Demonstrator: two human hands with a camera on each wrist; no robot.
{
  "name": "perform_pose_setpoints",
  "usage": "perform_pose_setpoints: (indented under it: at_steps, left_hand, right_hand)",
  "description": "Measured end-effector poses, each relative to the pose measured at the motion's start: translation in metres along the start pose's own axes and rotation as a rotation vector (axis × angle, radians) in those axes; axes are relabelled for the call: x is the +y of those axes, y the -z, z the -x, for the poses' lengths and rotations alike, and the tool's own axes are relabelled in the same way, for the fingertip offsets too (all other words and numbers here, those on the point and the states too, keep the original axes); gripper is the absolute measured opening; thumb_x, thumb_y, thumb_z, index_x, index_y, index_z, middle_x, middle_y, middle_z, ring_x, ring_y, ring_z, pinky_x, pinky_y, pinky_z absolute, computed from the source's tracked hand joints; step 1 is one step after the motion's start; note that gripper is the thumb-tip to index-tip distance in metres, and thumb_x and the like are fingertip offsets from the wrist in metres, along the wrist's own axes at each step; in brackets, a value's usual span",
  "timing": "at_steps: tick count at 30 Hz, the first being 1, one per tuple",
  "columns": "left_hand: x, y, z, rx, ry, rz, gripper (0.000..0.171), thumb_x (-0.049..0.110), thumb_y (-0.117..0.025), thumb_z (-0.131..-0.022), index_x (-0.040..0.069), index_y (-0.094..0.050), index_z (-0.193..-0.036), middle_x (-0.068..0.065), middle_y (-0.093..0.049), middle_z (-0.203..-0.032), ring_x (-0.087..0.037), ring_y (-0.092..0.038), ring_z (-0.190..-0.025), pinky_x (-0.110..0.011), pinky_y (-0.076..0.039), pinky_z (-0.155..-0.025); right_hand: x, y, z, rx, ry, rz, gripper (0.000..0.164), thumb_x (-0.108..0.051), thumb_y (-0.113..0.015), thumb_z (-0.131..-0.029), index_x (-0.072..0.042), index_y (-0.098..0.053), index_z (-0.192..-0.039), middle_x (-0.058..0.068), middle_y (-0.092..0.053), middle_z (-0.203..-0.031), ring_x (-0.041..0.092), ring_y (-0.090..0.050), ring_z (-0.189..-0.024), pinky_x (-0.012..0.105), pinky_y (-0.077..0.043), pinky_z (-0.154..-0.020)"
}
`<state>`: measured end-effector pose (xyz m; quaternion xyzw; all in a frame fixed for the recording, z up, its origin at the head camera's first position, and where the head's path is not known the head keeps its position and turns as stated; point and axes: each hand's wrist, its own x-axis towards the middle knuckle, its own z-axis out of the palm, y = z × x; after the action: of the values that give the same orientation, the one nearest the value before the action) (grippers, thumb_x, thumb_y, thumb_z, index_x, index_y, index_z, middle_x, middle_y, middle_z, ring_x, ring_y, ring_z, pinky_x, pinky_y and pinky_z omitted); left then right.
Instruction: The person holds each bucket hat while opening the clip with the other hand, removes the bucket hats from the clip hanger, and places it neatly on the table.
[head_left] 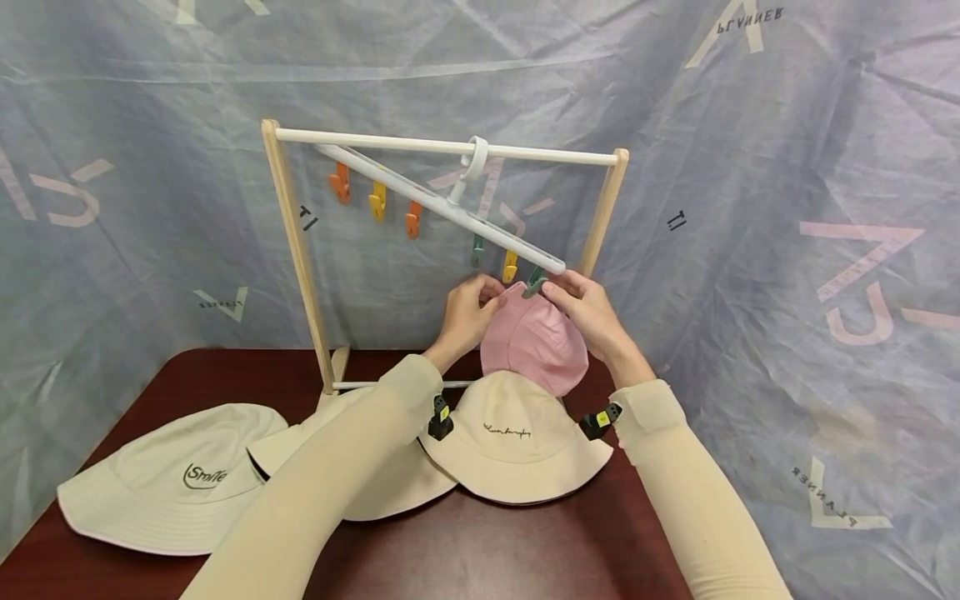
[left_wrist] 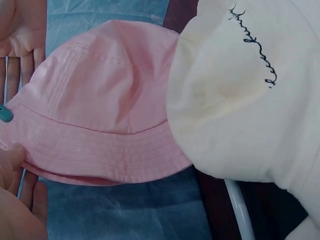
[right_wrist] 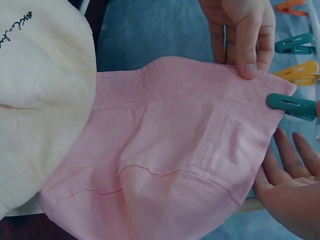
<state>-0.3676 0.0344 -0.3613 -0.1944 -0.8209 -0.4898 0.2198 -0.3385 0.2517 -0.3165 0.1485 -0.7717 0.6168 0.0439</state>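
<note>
A pink bucket hat (head_left: 532, 342) hangs under the lower right end of the white hanger (head_left: 450, 208). My left hand (head_left: 468, 312) pinches its brim edge, thumb on the near face, as the right wrist view also shows. At the brim's corner sits a green clip (right_wrist: 292, 106), its jaws over the fabric. My right hand (head_left: 588, 312) holds this clip at its outer end, with the other fingers (right_wrist: 287, 165) spread beside the hat. Part of the pink hat is hidden behind a cream bucket hat (head_left: 517, 433) with black script.
The hanger hooks on a wooden rack (head_left: 296, 242), tilted down to the right. Along it hang orange clips (head_left: 412, 221), yellow clips (head_left: 377, 200) and another green clip (head_left: 477, 250). A "Smile" hat (head_left: 172, 483) and another pale hat (head_left: 390, 475) lie on the dark red table (head_left: 465, 558).
</note>
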Motion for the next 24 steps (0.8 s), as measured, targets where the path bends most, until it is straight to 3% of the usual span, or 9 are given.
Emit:
perform_pose_setpoints:
  at_steps: [5, 8, 17, 24]
  left_hand:
    - [0.002, 0.000, 0.001, -0.003, -0.003, 0.010, 0.014, 0.021, -0.074, -0.102, 0.008, -0.073, -0.109, -0.007, -0.075, -0.105, -0.020, -0.071, -0.097, -0.033, -0.058, -0.088]
    - [0.004, 0.000, 0.002, -0.002, 0.002, 0.008, 0.014, 0.021, -0.073, -0.103, 0.008, -0.073, -0.109, -0.007, -0.074, -0.105, -0.020, -0.070, -0.097, -0.034, -0.058, -0.088]
    - [0.006, 0.000, 0.004, 0.002, 0.013, -0.002, 0.013, 0.023, -0.073, -0.103, 0.011, -0.073, -0.108, -0.006, -0.075, -0.105, -0.020, -0.070, -0.097, -0.035, -0.058, -0.088]
    - [0.007, 0.000, 0.005, 0.007, 0.021, 0.009, 0.013, 0.023, -0.074, -0.102, 0.012, -0.073, -0.108, -0.005, -0.075, -0.106, -0.019, -0.071, -0.097, -0.034, -0.058, -0.088]
  right_hand:
    - [0.002, -0.002, 0.000, -0.010, 0.016, -0.037, 0.056, -0.018, -0.062, -0.108, 0.000, -0.045, -0.158, 0.022, -0.053, -0.155, 0.025, -0.052, -0.142, 0.040, -0.038, -0.122]
    - [0.002, -0.003, -0.001, -0.003, 0.025, -0.059, 0.055, -0.019, -0.063, -0.108, 0.000, -0.047, -0.157, 0.021, -0.056, -0.151, 0.022, -0.056, -0.137, 0.036, -0.041, -0.119]
    - [0.004, -0.010, -0.005, 0.023, 0.034, -0.227, 0.047, -0.013, -0.061, -0.109, 0.006, -0.050, -0.151, -0.003, -0.070, -0.122, 0.009, -0.065, -0.115, 0.023, -0.052, -0.101]
    - [0.008, -0.011, -0.008, 0.002, 0.069, -0.275, 0.051, -0.012, -0.059, -0.110, 0.010, -0.045, -0.154, 0.018, -0.066, -0.138, 0.009, -0.066, -0.117, 0.026, -0.050, -0.105]
